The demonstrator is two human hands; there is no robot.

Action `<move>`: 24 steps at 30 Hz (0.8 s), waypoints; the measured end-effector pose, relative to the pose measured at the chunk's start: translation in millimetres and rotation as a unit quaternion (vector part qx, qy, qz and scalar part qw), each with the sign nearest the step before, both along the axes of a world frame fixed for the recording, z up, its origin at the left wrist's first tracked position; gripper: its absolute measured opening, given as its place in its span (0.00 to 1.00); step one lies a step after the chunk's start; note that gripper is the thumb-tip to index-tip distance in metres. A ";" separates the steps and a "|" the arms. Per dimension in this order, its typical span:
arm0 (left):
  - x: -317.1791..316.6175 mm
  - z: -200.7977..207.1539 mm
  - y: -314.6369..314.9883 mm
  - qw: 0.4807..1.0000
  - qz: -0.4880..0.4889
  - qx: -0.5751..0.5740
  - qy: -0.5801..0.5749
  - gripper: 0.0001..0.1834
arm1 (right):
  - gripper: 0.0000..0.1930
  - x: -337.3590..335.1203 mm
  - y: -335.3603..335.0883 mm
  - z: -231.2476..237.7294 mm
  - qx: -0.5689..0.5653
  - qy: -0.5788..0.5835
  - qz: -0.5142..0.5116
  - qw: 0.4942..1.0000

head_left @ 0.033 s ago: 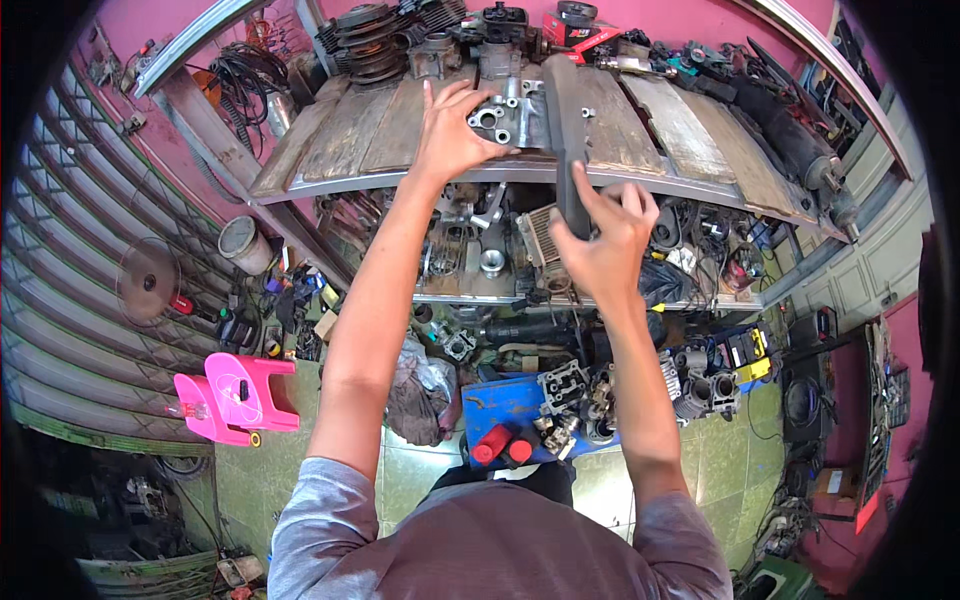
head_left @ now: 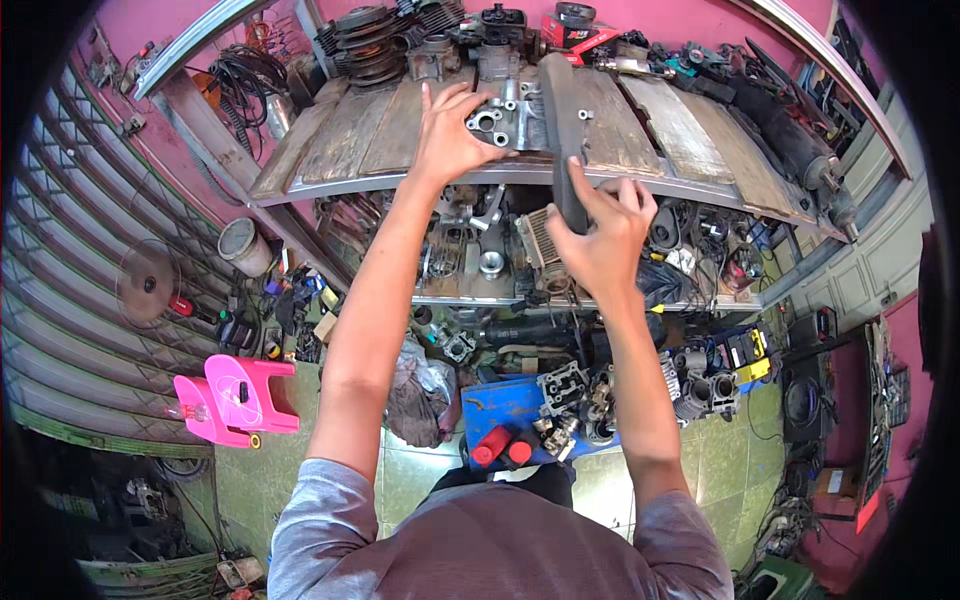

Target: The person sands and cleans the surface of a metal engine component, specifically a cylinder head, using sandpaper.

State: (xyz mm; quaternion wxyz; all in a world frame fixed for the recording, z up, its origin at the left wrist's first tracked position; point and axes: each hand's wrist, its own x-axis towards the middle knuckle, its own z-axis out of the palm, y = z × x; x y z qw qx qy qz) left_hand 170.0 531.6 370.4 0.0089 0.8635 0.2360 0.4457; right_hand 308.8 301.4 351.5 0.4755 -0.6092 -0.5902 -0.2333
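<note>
On the wooden bench (head_left: 330, 140) lies a silvery cast-metal engine part (head_left: 533, 112) with round holes and lugs. My left hand (head_left: 447, 137) holds its left end, thumb at the near side and fingers curled over the far side. Across the part runs a long dark grey tool (head_left: 563, 110), shaped like a wire brush with a narrower handle. Its underside is hidden, as is the middle of the metal part beneath it. My right hand (head_left: 607, 232) is closed round the tool's near end, with the index finger stretched along it.
Ribbed cylinders (head_left: 364, 45) and other engine parts line the bench's back. A long dark exhaust pipe (head_left: 785, 130) lies at the right. Below are a cluttered shelf and a blue table (head_left: 505, 402) bearing castings and red cans. A pink stool (head_left: 245, 395) stands at left.
The dark tool and my right hand have shifted very slightly to the left. My left hand keeps its hold on the metal part.
</note>
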 end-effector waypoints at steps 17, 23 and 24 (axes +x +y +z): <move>-1.4 11.0 -1.6 0.999 0.031 0.013 0.041 0.45 | 0.33 9.1 -26.1 -49.1 -0.004 -0.033 0.009 0.999; -3.8 9.3 -2.8 0.998 0.028 0.041 0.041 0.43 | 0.31 26.9 -18.5 -7.0 0.018 0.022 0.002 1.000; -1.8 8.4 -1.0 0.997 0.029 0.070 0.021 0.42 | 0.31 29.3 -12.1 -8.6 0.029 0.013 -0.009 0.999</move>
